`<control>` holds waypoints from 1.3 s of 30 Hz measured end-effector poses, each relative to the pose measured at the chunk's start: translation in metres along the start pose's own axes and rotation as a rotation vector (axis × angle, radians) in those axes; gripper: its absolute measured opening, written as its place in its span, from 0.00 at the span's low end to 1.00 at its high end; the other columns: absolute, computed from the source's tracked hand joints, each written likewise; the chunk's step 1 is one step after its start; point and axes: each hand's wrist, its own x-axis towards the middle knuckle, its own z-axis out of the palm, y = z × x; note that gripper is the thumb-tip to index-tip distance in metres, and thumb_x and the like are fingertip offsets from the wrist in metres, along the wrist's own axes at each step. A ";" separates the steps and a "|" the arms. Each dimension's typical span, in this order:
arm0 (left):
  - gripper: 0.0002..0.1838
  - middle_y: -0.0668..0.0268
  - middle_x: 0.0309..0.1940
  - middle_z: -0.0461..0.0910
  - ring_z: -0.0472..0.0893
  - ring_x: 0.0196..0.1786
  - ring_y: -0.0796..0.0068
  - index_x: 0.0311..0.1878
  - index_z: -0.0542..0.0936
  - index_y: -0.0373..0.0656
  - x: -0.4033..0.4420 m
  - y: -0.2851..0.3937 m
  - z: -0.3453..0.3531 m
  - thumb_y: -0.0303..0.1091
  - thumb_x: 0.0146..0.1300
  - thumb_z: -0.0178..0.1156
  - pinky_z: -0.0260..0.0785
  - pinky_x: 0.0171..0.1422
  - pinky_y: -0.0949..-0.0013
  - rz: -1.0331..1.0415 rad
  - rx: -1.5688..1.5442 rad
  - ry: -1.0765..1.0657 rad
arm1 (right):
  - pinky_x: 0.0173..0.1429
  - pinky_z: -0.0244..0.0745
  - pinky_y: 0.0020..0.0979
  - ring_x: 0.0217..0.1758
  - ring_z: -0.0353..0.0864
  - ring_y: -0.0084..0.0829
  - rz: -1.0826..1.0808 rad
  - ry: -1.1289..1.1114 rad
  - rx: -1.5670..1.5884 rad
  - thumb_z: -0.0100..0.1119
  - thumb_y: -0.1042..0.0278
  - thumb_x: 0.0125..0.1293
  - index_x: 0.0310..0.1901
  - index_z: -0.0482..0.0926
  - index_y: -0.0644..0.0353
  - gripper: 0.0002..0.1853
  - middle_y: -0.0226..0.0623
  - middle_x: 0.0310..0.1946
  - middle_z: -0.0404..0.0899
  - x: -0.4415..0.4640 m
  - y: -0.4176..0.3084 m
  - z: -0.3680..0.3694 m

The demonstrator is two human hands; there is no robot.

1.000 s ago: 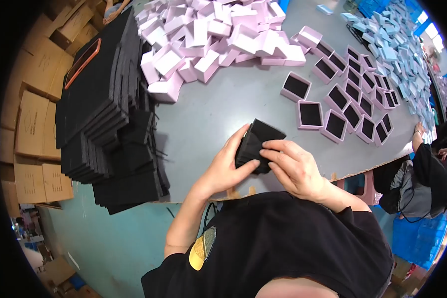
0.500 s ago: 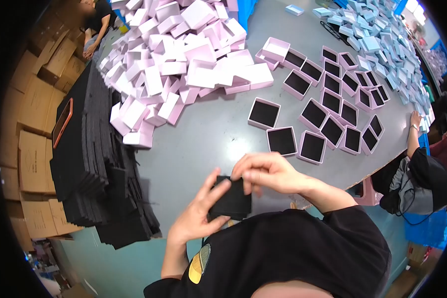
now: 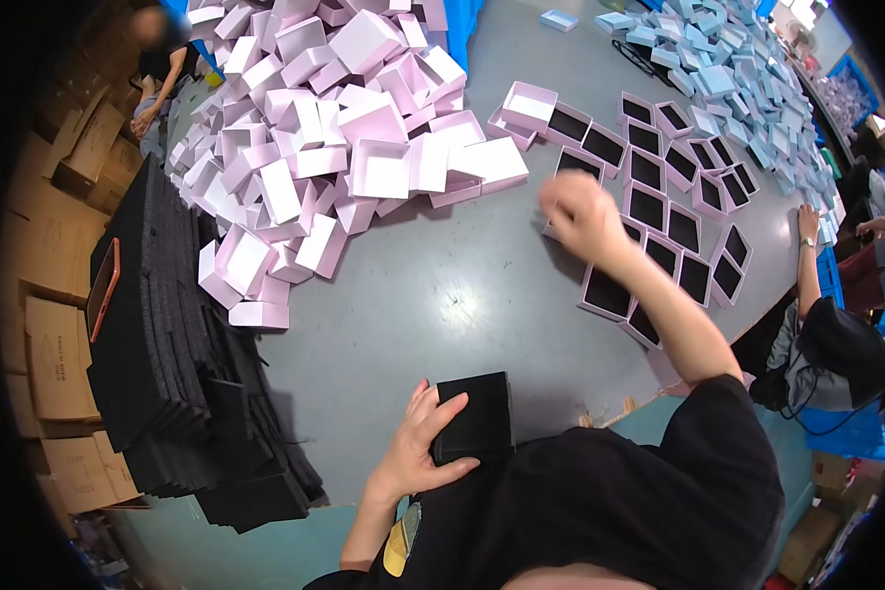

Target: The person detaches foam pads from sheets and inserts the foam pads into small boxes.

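Note:
My left hand grips a stack of square black foam pads at the table's near edge, thumb and fingers along its left side. My right hand is over the group of open pink boxes on the right, its fingers curled and slightly blurred; what they hold, if anything, is hidden. Black pads line these boxes, among them a lined box just right of that hand. The hand and forearm partly cover the nearer boxes. An unlined pink box sits at the group's far left corner.
A big heap of pink boxes fills the table's far left. Thick black foam sheets are stacked at the left, with an orange-edged phone on top. Light-blue boxes are heaped far right, near another person's hand. Another person sits far left.
My right hand has left the black pads and moved forward and right to the lined boxes. My left hand still holds the pads, slightly lower in view. The whole view has shifted a little.

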 end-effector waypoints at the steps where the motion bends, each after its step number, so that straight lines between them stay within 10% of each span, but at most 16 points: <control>1: 0.46 0.52 0.63 0.73 0.73 0.67 0.50 0.73 0.69 0.44 0.000 0.002 0.000 0.38 0.50 0.77 0.43 0.81 0.36 -0.005 0.013 -0.001 | 0.64 0.74 0.40 0.58 0.81 0.44 0.204 0.040 0.111 0.63 0.73 0.63 0.45 0.83 0.61 0.09 0.42 0.49 0.84 0.025 0.007 0.001; 8: 0.47 0.51 0.64 0.73 0.73 0.68 0.49 0.74 0.68 0.43 -0.004 0.007 0.002 0.39 0.50 0.78 0.44 0.81 0.36 -0.060 -0.008 0.049 | 0.79 0.57 0.45 0.72 0.70 0.47 0.528 -0.018 0.029 0.39 0.44 0.79 0.68 0.76 0.52 0.28 0.48 0.65 0.76 0.172 0.111 0.098; 12: 0.47 0.52 0.60 0.76 0.75 0.65 0.50 0.74 0.67 0.43 -0.008 0.011 0.004 0.35 0.49 0.78 0.45 0.82 0.40 -0.155 -0.099 0.089 | 0.81 0.38 0.61 0.72 0.71 0.42 0.294 -0.467 -0.406 0.26 0.42 0.81 0.68 0.76 0.50 0.32 0.46 0.63 0.78 0.187 0.068 0.134; 14: 0.47 0.52 0.59 0.76 0.75 0.64 0.50 0.74 0.67 0.43 -0.005 0.012 0.006 0.33 0.49 0.78 0.45 0.83 0.41 -0.140 -0.097 0.093 | 0.78 0.51 0.61 0.69 0.67 0.61 0.044 -0.467 -0.266 0.32 0.44 0.80 0.57 0.84 0.50 0.29 0.50 0.60 0.79 0.168 0.037 0.156; 18: 0.47 0.51 0.60 0.76 0.75 0.66 0.49 0.74 0.67 0.44 0.000 0.015 0.003 0.33 0.50 0.78 0.44 0.83 0.41 -0.109 -0.049 0.032 | 0.64 0.73 0.47 0.52 0.82 0.56 0.202 -0.199 0.398 0.56 0.60 0.67 0.44 0.86 0.63 0.16 0.56 0.48 0.82 0.133 -0.066 0.122; 22: 0.47 0.51 0.60 0.75 0.74 0.66 0.48 0.75 0.67 0.46 -0.002 0.010 0.001 0.34 0.50 0.78 0.44 0.83 0.41 -0.146 -0.078 0.038 | 0.57 0.77 0.44 0.48 0.84 0.50 0.222 0.127 0.207 0.60 0.64 0.63 0.34 0.88 0.61 0.11 0.51 0.48 0.84 0.161 -0.071 0.077; 32: 0.47 0.50 0.65 0.71 0.71 0.69 0.48 0.76 0.66 0.46 -0.002 0.009 0.004 0.37 0.52 0.78 0.43 0.83 0.39 -0.149 -0.057 0.030 | 0.76 0.44 0.71 0.80 0.60 0.50 0.661 -0.233 0.108 0.39 0.31 0.73 0.81 0.51 0.32 0.38 0.38 0.80 0.57 0.192 0.062 0.139; 39: 0.50 0.52 0.68 0.70 0.70 0.70 0.48 0.77 0.64 0.47 0.002 0.011 0.013 0.36 0.51 0.78 0.43 0.82 0.38 -0.122 -0.110 0.006 | 0.83 0.49 0.49 0.81 0.59 0.47 0.680 -0.251 0.495 0.45 0.28 0.69 0.82 0.48 0.44 0.47 0.48 0.76 0.63 0.152 0.019 0.138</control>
